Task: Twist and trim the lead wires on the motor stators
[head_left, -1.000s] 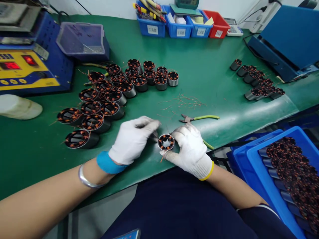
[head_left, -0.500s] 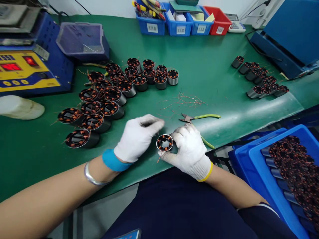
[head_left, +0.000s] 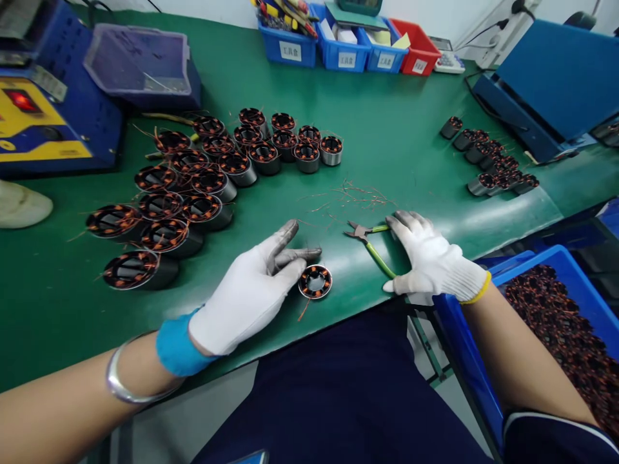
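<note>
Bright, cool light floods the green tabletop [head_left: 411,122], its source out of view. Pale glare streaks the surface toward the near edge's right half; soft, faint shadow lies below the left hand [head_left: 256,283]. The wide lens stretches things at the sides. The blue-and-yellow device [head_left: 53,122] by the left edge looks blurred; the pliers [head_left: 360,232] look fairly crisp.

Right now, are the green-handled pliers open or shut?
Open. The green-handled pliers lie with their handles spread wide and a gap between their jaw tips; the right hand is at the handle ends.
</note>
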### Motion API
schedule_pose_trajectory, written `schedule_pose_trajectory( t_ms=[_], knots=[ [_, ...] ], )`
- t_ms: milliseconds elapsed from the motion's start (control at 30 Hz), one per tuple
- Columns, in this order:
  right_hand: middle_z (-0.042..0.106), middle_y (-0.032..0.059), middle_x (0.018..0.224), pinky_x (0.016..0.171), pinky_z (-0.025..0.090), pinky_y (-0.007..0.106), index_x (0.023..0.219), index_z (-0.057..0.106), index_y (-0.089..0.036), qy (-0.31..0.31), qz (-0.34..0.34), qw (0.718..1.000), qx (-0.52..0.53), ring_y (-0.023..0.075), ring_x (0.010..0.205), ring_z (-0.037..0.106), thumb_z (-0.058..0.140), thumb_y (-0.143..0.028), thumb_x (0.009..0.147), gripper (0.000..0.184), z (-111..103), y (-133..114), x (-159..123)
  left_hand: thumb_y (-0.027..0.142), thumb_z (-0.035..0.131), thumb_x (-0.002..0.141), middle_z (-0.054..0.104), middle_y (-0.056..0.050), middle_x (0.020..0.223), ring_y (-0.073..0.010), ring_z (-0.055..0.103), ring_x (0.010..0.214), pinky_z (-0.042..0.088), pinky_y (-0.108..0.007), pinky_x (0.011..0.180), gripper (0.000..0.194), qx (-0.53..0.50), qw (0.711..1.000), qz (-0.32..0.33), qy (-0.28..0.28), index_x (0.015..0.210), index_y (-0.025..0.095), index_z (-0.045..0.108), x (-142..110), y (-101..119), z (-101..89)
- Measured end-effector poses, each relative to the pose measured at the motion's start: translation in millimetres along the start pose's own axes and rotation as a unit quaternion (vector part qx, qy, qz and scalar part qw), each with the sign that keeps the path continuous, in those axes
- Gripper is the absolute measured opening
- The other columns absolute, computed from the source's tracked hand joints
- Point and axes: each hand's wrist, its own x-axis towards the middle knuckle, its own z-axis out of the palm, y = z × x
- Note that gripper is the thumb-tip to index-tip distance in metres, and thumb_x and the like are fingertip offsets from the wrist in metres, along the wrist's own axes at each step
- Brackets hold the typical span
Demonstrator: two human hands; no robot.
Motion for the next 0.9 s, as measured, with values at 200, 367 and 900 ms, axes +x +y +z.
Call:
schedule_pose_trajectory(
  t_ms=[200,367,900],
  knots=[
    [0.058,0.0152,0.121,0.079,0.049,0.043,0.135,0.048,-0.016,-0.026,0.014,0.995,-0.093,0.0316,0.102,0.058,0.055,-0.037,0.081,0.058,-11.9,-17.8,-14.3,0.033,0.068,0.077,0.069,-0.018,0.119,-0.0298,0.063,0.116,0.048,-0.05,0.102,0.089,-0.069,0.997,0.012,-0.017,0.151,0.011,0.024,2.3,-2.3,3.9],
    [0.06,0.0156,0.096,0.067,0.043,0.038,0.101,0.062,-0.013,0.036,0.065,0.978,-0.193,0.0281,0.081,0.056,0.043,-0.025,0.087,0.027,-0.4,-39.3,4.4,0.031,0.068,0.076,0.069,-0.019,0.119,-0.0298,0.064,0.115,0.048,-0.05,0.102,0.091,-0.083,0.996,0.015,-0.027,0.151,0.01,0.023,2.8,-1.2,7.9],
    [0.058,0.0152,0.11,0.107,0.025,0.054,0.144,0.041,-0.014,0.017,-0.106,0.981,-0.16,0.0315,0.102,0.054,0.046,-0.022,0.086,0.059,-26.9,-56.4,23.4,0.029,0.066,0.079,0.065,-0.02,0.127,-0.0291,0.061,0.119,0.043,-0.05,0.107,0.082,-0.083,0.994,0.056,-0.043,0.15,0.009,0.029,5.6,-5.8,9.7]
  ],
)
